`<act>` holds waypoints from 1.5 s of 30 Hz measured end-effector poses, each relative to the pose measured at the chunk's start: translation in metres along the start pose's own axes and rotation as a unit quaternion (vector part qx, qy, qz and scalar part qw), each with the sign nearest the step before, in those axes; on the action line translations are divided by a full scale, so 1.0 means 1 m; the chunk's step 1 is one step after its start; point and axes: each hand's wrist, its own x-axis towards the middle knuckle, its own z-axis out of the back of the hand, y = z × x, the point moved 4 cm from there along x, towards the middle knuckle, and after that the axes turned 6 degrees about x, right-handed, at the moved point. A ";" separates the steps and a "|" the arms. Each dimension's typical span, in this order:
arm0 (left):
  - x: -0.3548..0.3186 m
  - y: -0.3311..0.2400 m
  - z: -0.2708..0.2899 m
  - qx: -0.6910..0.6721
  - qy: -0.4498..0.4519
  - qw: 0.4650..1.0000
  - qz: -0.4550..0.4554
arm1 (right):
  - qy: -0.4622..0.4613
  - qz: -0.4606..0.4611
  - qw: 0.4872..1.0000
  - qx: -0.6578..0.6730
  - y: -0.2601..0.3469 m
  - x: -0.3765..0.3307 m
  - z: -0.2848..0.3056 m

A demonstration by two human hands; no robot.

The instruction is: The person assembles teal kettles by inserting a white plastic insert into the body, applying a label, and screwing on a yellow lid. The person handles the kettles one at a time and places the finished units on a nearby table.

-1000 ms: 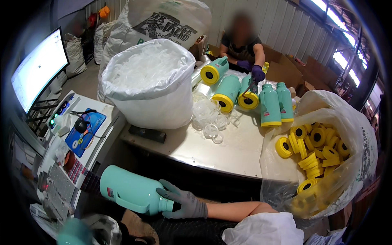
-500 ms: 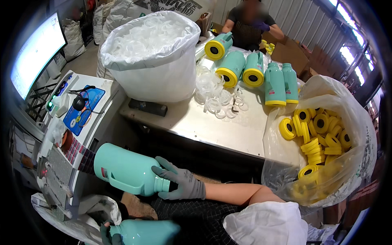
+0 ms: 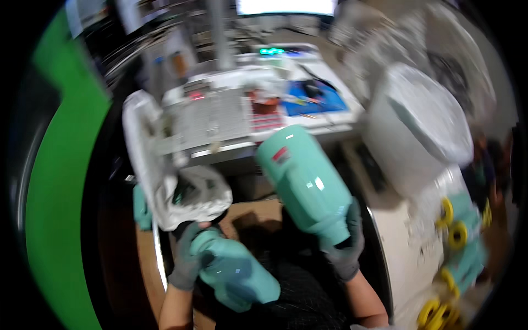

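Observation:
My right hand [image 3: 347,247], in a grey glove, is closed round the neck of a large teal thermos jug [image 3: 300,176]. The jug tilts, with its wide end up and away from me, and its moulded handle and a small red label show. Lower and to the left, my gloved left hand [image 3: 188,261] grips the neck end of another teal thermos jug [image 3: 239,275]. This one lies slanted over my lap, its wide end pointing to the lower right. A white sack [image 3: 206,201] with its mouth gaping is just beyond my left hand.
Ahead stands a white workbench with a grey plate [image 3: 214,118], a blue mat [image 3: 316,99] and a lit screen [image 3: 286,6]. A full white sack [image 3: 412,126] is at the right. Teal jugs with yellow rings [image 3: 459,234] lie on the right-hand table [image 3: 404,264].
My view has swung left toward the workbench and is blurred. Both hands still hold their thermos jugs; the left hand and its jug now show more fully.

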 end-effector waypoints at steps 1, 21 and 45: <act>-0.001 0.009 0.010 0.069 0.026 0.997 -0.035 | 0.005 0.083 0.996 -0.039 -0.003 0.014 -0.009; -0.039 0.072 0.055 -0.168 -0.074 0.983 -0.006 | 0.274 0.260 0.764 -0.523 0.003 0.219 -0.390; -0.029 0.061 0.037 -0.160 -0.080 0.984 0.009 | 0.346 0.244 0.739 -0.524 0.030 0.237 -0.395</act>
